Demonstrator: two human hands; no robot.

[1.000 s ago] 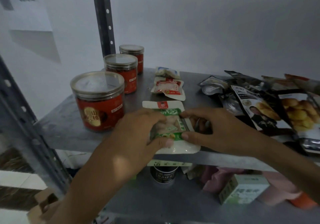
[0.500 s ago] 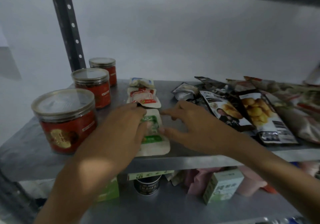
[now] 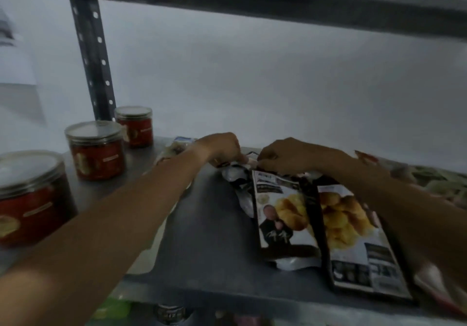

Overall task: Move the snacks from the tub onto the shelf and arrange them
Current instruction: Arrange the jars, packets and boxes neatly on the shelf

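no legible text on any packaging

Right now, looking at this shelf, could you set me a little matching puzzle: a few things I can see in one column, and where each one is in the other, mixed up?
Things:
1. red jars
2. potato snack bags
3. left hand
4. green carton

Places:
A. on the level below the shelf
B. lying flat at the right of the shelf
C. lined up along the shelf's left side
D. at the back, on the top edge of a silvery bag

Pairs: 1-C, 2-B, 3-D, 4-A
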